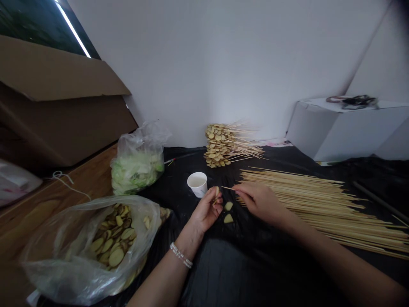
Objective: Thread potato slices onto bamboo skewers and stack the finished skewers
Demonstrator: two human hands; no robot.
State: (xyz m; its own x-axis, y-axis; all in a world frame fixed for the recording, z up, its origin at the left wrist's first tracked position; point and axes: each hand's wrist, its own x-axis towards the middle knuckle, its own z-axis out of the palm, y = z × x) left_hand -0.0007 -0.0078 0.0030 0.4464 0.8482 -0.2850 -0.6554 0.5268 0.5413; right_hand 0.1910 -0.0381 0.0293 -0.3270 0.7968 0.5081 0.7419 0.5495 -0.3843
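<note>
My left hand [207, 209], with a beaded bracelet at the wrist, is closed on a potato slice [217, 192] held on edge between thumb and fingers. Opposite it, my right hand [255, 199] pinches a thin bamboo skewer [228, 188]. The skewer's tip points left at the slice; whether it touches is too small to tell. Just right of my left hand, two cut potato pieces [228, 218] lie on the black sheet [223, 264]. A white paper cup [197, 183] stands behind my left hand. Loose bamboo skewers [306, 200] lie in a wide pile beyond my right forearm.
Stacked skewered potato slices [218, 147] lie by the wall. On the left are an open plastic bag of potato slices [115, 238], a bag of pale green vegetables [137, 168] and a cardboard box [64, 119]. A white box [345, 128] stands at back right.
</note>
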